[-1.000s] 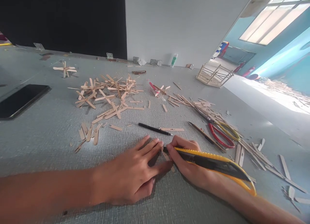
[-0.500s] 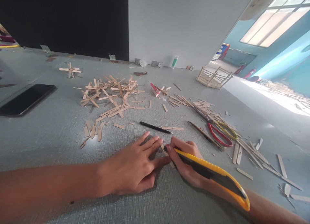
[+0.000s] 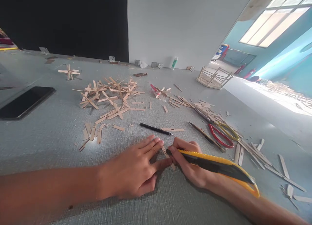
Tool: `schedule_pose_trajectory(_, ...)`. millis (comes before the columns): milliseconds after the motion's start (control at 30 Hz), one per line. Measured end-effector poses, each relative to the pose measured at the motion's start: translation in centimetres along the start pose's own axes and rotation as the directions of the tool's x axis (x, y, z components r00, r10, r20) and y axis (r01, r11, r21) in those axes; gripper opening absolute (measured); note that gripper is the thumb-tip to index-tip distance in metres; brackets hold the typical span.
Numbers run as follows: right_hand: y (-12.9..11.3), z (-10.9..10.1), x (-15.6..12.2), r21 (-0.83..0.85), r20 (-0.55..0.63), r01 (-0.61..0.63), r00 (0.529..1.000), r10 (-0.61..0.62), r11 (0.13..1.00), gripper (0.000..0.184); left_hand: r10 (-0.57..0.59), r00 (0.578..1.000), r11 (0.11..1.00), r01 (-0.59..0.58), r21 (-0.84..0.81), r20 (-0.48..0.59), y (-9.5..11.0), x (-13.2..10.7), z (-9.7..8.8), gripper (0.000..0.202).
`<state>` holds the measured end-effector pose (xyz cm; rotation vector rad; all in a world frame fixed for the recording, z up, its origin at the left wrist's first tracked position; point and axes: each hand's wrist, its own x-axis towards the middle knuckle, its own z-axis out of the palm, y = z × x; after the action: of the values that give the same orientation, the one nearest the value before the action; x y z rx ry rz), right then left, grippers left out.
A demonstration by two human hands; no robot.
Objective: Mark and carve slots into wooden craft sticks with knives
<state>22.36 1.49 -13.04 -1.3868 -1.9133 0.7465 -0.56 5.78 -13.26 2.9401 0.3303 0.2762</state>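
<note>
My left hand (image 3: 136, 168) lies flat on the grey table (image 3: 48, 137), fingers spread and pressing down a thin wooden stick (image 3: 167, 156). My right hand (image 3: 188, 161) is closed round a yellow and black utility knife (image 3: 216, 165). The knife's tip rests on the stick right beside my left fingertips. A black pen (image 3: 156, 129) lies just beyond both hands, next to another loose stick (image 3: 173, 130).
A heap of wooden sticks and star-shaped stick pieces (image 3: 109, 95) covers the table's middle. Red-handled scissors (image 3: 220, 135) and stick offcuts lie to the right. A black phone (image 3: 24, 101) rests at the left. A stick frame (image 3: 214, 77) and a glue bottle (image 3: 174, 62) stand at the back.
The hands have stayed on the stick; the knife's tip has shifted slightly along it. The view has wobbled a little.
</note>
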Motion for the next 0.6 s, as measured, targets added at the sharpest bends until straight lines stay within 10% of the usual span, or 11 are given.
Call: schedule_pose_trajectory(600, 0.27, -0.06, 0.22, -0.056, -0.02, -0.078, 0.997, 0.077, 0.995, 0.04, 0.017, 1.0, 0.999, -0.016, 0.044, -0.014, 0.17, 0.03, -0.1, 0.06)
